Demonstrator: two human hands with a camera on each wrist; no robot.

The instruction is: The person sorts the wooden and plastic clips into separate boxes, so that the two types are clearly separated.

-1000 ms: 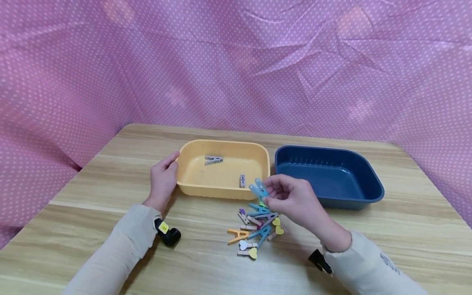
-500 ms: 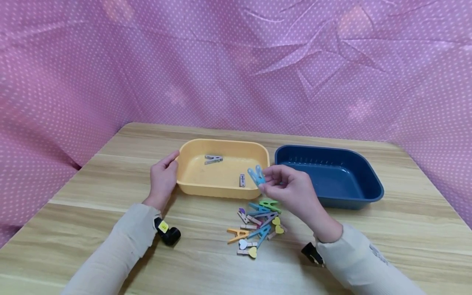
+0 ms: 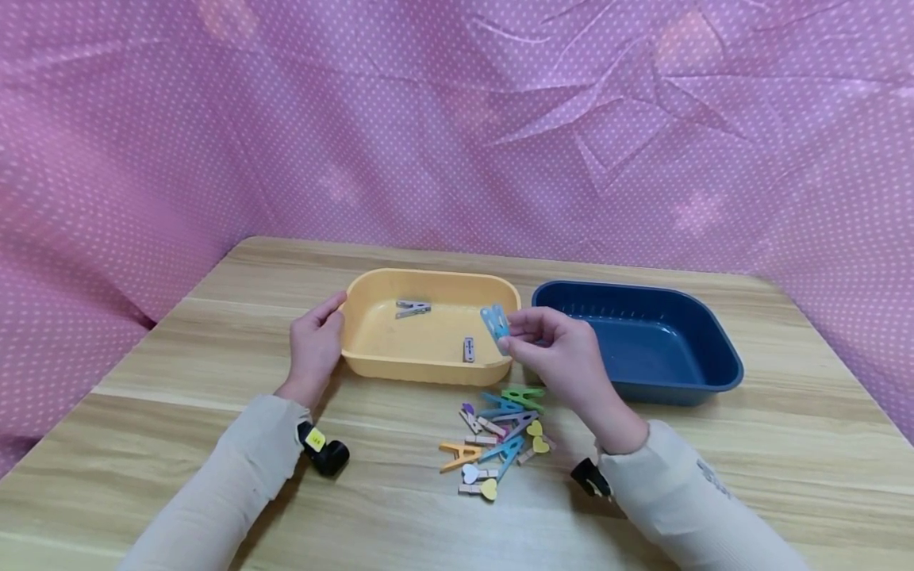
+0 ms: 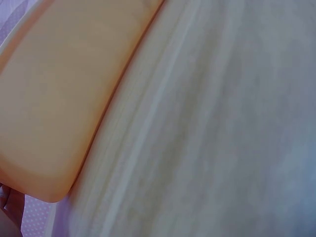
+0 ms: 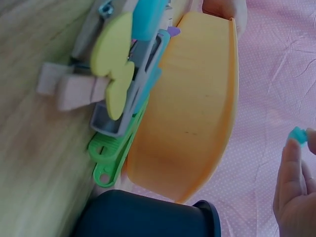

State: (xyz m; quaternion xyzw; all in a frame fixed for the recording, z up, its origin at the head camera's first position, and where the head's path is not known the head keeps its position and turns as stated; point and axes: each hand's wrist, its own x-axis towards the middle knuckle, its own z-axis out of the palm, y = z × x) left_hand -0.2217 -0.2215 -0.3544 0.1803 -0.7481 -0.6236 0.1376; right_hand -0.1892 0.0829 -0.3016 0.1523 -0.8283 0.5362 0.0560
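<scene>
My right hand [image 3: 560,349] pinches a light blue clothespin [image 3: 494,323] between thumb and fingertips, over the right end of the yellow basin [image 3: 428,371]. In the right wrist view only a small part of that clothespin [image 5: 297,135] shows past the fingers. My left hand [image 3: 314,345] holds the basin's left side at the rim; part of it is hidden behind the basin's corner in the left wrist view. Inside the basin lie two greyish-purple clothespins, one [image 3: 413,308] toward the back and another [image 3: 468,350] near the front wall.
A dark blue basin [image 3: 678,388] stands just right of the yellow one. In front of them lies a pile of mixed clothespins, including a green one [image 3: 524,396], an orange one [image 3: 460,455] and wooden ones with hearts [image 3: 489,489]. Pink dotted cloth [image 3: 457,119] hangs behind the table.
My right hand has lifted the light blue clothespin up and away from the pile, to over the yellow basin's right end. The green clothespin beneath now shows. My left hand has stayed at the rim.
</scene>
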